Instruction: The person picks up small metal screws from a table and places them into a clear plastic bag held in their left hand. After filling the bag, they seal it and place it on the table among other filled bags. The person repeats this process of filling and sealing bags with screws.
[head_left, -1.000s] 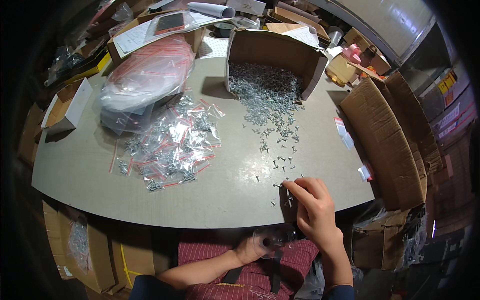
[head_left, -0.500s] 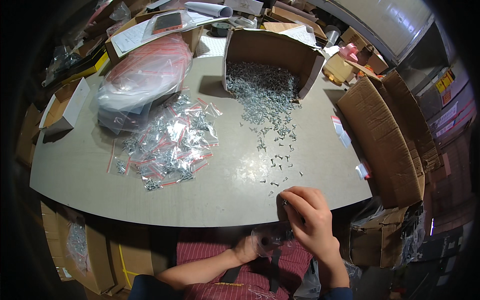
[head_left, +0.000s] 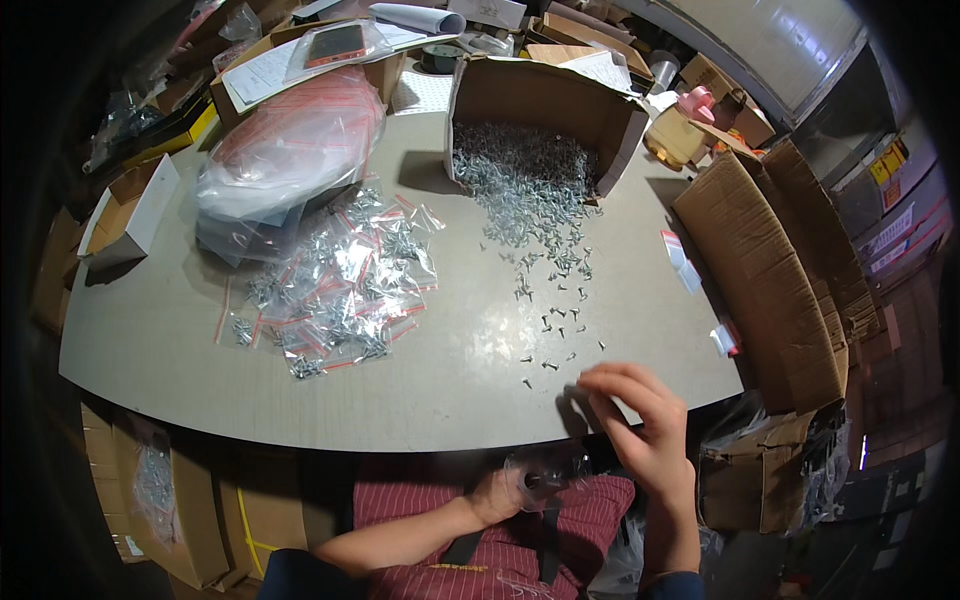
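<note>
Bare right hand (head_left: 645, 415) loosely curled over the near edge of a smooth grey table (head_left: 470, 400); bare left hand (head_left: 497, 497), lower and to its left, gripping a clear plastic bag (head_left: 565, 470).

The right thumb stands beneath bent fingers; I cannot tell whether they pinch anything. Just ahead of that hand lie small silvery metal screws (head_left: 550, 366), thickening farther off into a heap inside an open brown cardboard box (head_left: 540, 90). Left of it, red-edged clear sachets (head_left: 350, 290) contain more screws. Well ahead-left, white paper sheets (head_left: 262, 80) carry writing, seemingly too small to read.
</note>
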